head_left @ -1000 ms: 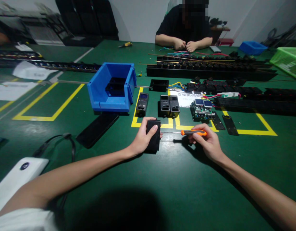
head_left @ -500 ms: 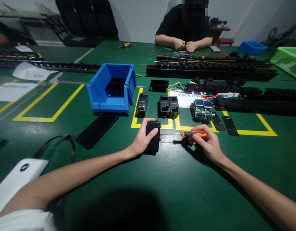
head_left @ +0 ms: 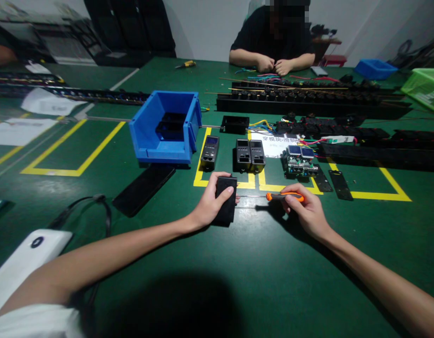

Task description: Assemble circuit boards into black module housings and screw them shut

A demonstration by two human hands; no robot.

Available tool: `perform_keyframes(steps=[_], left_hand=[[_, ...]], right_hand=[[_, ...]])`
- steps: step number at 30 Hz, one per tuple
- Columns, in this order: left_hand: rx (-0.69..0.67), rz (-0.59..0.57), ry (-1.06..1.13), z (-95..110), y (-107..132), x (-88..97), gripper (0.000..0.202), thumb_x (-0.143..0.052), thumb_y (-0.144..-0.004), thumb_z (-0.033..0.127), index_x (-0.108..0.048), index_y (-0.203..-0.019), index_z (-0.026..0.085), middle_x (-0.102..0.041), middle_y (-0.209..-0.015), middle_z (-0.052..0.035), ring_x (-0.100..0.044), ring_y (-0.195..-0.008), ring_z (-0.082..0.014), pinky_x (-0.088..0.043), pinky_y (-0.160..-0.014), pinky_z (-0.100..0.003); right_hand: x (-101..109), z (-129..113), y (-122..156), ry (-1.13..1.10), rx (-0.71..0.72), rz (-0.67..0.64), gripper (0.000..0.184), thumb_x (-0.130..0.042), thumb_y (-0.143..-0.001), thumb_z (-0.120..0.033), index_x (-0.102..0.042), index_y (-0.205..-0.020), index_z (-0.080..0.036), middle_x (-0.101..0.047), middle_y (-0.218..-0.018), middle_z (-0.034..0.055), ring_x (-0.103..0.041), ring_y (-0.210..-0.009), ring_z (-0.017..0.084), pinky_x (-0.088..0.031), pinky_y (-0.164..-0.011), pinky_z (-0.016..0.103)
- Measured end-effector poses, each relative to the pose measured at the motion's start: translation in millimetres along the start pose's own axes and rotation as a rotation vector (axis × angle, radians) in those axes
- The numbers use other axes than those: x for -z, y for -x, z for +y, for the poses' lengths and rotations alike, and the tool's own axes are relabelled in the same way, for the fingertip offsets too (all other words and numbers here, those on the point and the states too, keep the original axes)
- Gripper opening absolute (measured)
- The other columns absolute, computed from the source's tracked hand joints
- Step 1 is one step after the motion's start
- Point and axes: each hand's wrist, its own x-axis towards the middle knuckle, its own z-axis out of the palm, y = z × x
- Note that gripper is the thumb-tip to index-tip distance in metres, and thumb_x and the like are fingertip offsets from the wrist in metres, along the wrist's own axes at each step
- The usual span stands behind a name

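My left hand (head_left: 210,203) is closed around a black rectangular module case (head_left: 225,211), thumb on its upper face, fingers wrapped behind. In my right hand (head_left: 306,209) is a screwdriver (head_left: 290,196) with an orange and dark grey handle. Its thin shaft points left and meets the right side of the case; the exact contact of the tip cannot be made out. Beyond my hands stand a single black module (head_left: 210,152) with a small screen and a pair of black modules (head_left: 250,156). Circuit boards with two small screens (head_left: 299,162) lie to the right.
A blue bin (head_left: 164,156) holding dark parts stands behind a black phone (head_left: 144,190). Long black strips (head_left: 308,104) with wires cross the far side. Another person's hands (head_left: 273,65) rest across the table. At left lie a white device (head_left: 34,263) and a cable (head_left: 107,218).
The view has shifted slightly, so most things on the table sit a little further right. Both hands keep their hold; the screwdriver handle appears slightly turned.
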Motion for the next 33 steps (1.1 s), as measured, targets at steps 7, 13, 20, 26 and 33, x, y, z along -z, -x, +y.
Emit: perform_keyframes(steps=[7,13,20,26,33], left_hand=[[-0.006,0.000,0.001,-2.7,-0.1,0.6,0.044,-0.064,-0.086,0.042,-0.039,-0.119,0.025,-0.057,-0.097,-0.0026,-0.069,-0.073,-0.0157,-0.059,-0.066,-0.031],[-0.004,0.000,-0.012,-0.5,0.1,-0.6,0.046,-0.063,-0.086,0.043,-0.038,-0.119,0.024,-0.059,-0.095,-0.0034,-0.070,-0.073,-0.0167,-0.058,-0.065,-0.031],[-0.016,-0.001,-0.020,-1.9,0.3,-0.8,0.045,-0.063,-0.087,0.042,-0.038,-0.119,0.024,-0.059,-0.092,-0.0025,-0.068,-0.073,-0.0155,-0.058,-0.068,-0.032],[0.003,-0.010,-0.023,1.3,2.2,-1.2,0.046,-0.062,-0.087,0.043,-0.038,-0.120,0.024,-0.060,-0.093,-0.0031,-0.069,-0.075,-0.0167,-0.058,-0.068,-0.032],[0.005,-0.001,-0.017,1.2,1.5,-0.3,0.047,-0.063,-0.086,0.043,-0.039,-0.121,0.025,-0.062,-0.092,-0.0033,-0.070,-0.075,-0.0172,-0.058,-0.067,-0.031]], right_hand=[[-0.4,-1.4,-0.9,-0.002,0.004,0.000,0.019,-0.063,-0.089,-0.039,-0.061,-0.094,-0.021,-0.059,-0.063,-0.0034,-0.053,-0.057,0.012,-0.040,-0.058,0.025],[0.5,-1.7,-0.6,-0.017,-0.026,-0.025,0.023,-0.059,-0.091,-0.043,-0.064,-0.092,-0.020,-0.057,-0.062,-0.0028,-0.051,-0.055,0.011,-0.039,-0.055,0.024],[-0.2,0.1,-1.2,-0.025,-0.079,-0.052,0.027,-0.059,-0.090,-0.044,-0.066,-0.089,-0.018,-0.053,-0.057,-0.0035,-0.046,-0.050,0.010,-0.036,-0.050,0.023],[0.7,-2.2,-1.4,-0.024,-0.061,-0.053,0.025,-0.061,-0.088,-0.043,-0.067,-0.090,-0.018,-0.054,-0.059,-0.0031,-0.048,-0.051,0.011,-0.039,-0.050,0.024],[2.1,-1.5,-0.4,-0.032,-0.030,-0.054,0.024,-0.062,-0.088,-0.042,-0.067,-0.092,-0.020,-0.058,-0.064,-0.0012,-0.052,-0.054,0.013,-0.043,-0.052,0.026]])
